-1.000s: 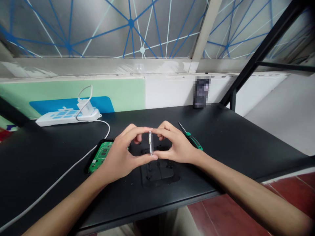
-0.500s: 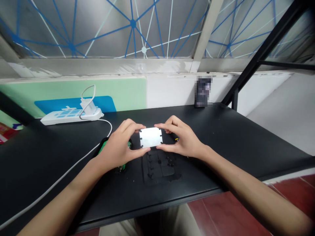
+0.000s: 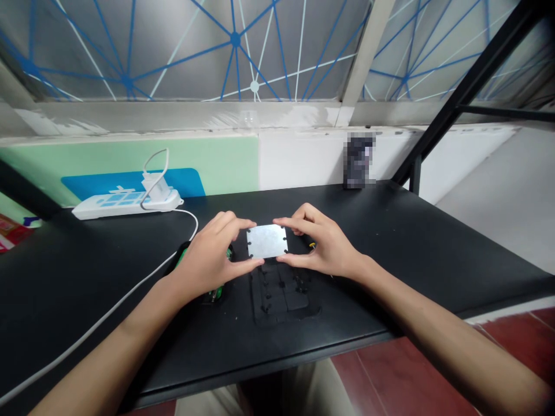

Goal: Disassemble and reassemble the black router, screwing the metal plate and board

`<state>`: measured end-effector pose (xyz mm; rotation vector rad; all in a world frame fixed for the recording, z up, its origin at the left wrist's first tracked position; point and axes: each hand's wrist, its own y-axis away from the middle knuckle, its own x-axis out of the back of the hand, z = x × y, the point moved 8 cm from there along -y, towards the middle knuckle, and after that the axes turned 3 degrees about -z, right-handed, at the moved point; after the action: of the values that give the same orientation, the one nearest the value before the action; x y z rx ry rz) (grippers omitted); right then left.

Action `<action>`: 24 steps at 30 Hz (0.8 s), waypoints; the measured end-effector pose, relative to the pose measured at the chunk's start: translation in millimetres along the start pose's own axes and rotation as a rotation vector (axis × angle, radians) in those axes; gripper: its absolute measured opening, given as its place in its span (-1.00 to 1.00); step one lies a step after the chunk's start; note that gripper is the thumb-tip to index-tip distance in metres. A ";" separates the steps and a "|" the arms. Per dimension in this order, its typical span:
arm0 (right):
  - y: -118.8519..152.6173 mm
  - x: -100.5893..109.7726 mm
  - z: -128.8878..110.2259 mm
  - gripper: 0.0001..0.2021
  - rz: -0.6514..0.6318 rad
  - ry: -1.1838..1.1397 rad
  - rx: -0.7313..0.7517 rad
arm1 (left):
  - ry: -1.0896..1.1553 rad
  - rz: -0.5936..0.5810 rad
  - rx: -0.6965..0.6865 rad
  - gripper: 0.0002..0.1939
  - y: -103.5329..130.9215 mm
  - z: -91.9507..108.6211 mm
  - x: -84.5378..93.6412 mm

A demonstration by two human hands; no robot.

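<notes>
Between my two hands is a small flat silvery plate point(image 3: 267, 241) with dark notches along its left and right edges. My left hand point(image 3: 212, 251) pinches it at the left corners, thumb below and fingers above. On the right side, my right hand point(image 3: 323, 240) grips it the same way. The plate is held above a black plastic frame-like part point(image 3: 284, 303) lying on the table. A green circuit board point(image 3: 214, 293) in a dark case is partly hidden behind my left hand. A small yellow-tipped item point(image 3: 312, 245) shows beside my right palm.
A white power strip point(image 3: 128, 202) with a plugged-in charger stands at the back left of the black table point(image 3: 390, 248); its white cable point(image 3: 117, 303) runs along the left. A blurred-out dark object point(image 3: 359, 162) leans on the wall. A red package point(image 3: 13, 231) sits far left.
The plate has tilted very slightly, so its face looks greyer and less glaring. Both hands keep their hold in nearly the same place.
</notes>
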<state>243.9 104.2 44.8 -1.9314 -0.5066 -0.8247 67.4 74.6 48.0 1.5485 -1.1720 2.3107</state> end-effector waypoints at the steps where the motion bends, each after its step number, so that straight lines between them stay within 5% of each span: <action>1: -0.1 -0.1 0.1 -0.43 -0.002 -0.001 -0.001 | 0.003 -0.001 0.003 -0.52 0.2 -0.8 -0.2; 24: 1.3 1.6 -7.6 -0.43 0.009 0.021 0.018 | -0.018 -0.038 0.037 -0.50 1.3 -4.0 -7.4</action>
<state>243.3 96.9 47.7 -1.9051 -0.4903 -0.8309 67.3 78.5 40.5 1.5937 -1.0998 2.3120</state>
